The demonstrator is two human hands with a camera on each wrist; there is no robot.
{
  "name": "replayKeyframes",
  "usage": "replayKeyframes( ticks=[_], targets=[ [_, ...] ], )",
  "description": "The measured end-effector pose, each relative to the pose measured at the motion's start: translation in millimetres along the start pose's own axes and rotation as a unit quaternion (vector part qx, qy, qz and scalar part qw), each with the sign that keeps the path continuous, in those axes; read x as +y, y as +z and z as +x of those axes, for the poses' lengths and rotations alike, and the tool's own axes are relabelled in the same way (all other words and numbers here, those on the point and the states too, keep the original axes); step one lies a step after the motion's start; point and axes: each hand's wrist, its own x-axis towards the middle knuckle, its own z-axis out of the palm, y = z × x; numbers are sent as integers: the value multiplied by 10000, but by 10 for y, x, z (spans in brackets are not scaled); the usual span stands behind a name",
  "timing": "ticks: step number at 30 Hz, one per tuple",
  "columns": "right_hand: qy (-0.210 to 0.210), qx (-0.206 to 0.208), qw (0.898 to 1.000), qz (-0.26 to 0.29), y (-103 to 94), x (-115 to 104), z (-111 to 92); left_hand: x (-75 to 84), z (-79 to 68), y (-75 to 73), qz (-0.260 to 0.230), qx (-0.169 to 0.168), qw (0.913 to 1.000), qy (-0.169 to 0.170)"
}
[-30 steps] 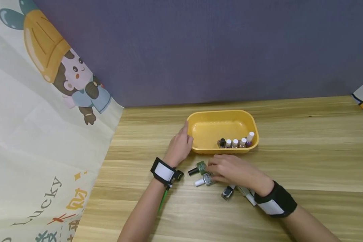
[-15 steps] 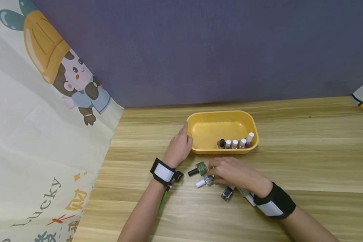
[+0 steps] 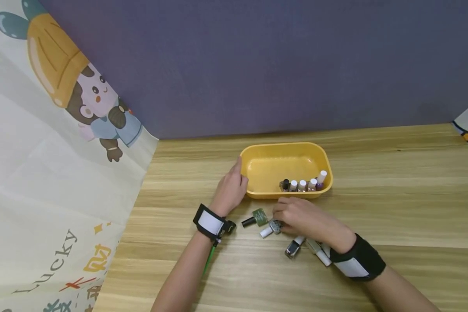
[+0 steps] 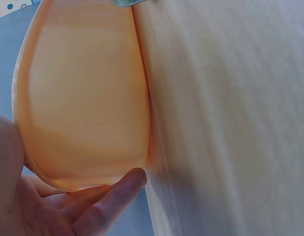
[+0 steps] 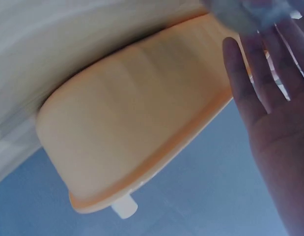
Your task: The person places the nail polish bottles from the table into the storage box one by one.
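Note:
My left hand (image 3: 231, 188) holds the left end of a yellow plastic basket (image 3: 257, 193), fingers against its end wall in the left wrist view. Just in front of the basket, my right hand (image 3: 300, 216) pinches a silver glitter nail polish bottle (image 3: 274, 226) by its glass body. Its white cap points toward the lower left. In the right wrist view that bottle (image 5: 255, 14) is a blur at the fingertips. A green nail polish bottle (image 3: 260, 217) with a black cap lies left of it. Several nail polish bottles (image 3: 302, 185) stand along the basket's front wall.
On the wood-grain table (image 3: 394, 195), a dark nail polish bottle (image 3: 293, 248) lies below my right hand. A pale bottle with a white cap (image 3: 323, 258) lies beside it, partly under my right wrist. A purple-grey panel (image 3: 277, 65) rises behind the table.
My right hand has shifted slightly right and toward the basket, and the glitter nail polish bottle has moved and turned with it. My left hand keeps its place on the basket.

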Motion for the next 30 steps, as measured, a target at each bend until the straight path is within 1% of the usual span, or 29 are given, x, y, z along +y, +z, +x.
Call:
replayKeyframes(
  ticks=[4, 9, 16, 23, 26, 30],
  targets=[
    [-55, -74, 9999, 143, 24, -24, 14, 1, 3, -2, -32, -4, 10000, 49],
    [-22, -175, 9996, 223, 68, -40, 18, 0, -3, 0, -67, -57, 10000, 47],
    [3, -446, 9987, 236, 109, -36, 30, 6, -5, -5, -100, -22, 9999, 33],
    [65, -452, 9988, 199, 114, -34, 19, 10, -9, -10, -67, -60, 10000, 18],
    [206, -443, 9985, 231, 120, -35, 12, 12, -6, -6, -42, -46, 10000, -12],
    [493, -492, 9973, 248, 129, -27, -3, 10, -5, 0, -34, -13, 10000, -49]
  ],
)
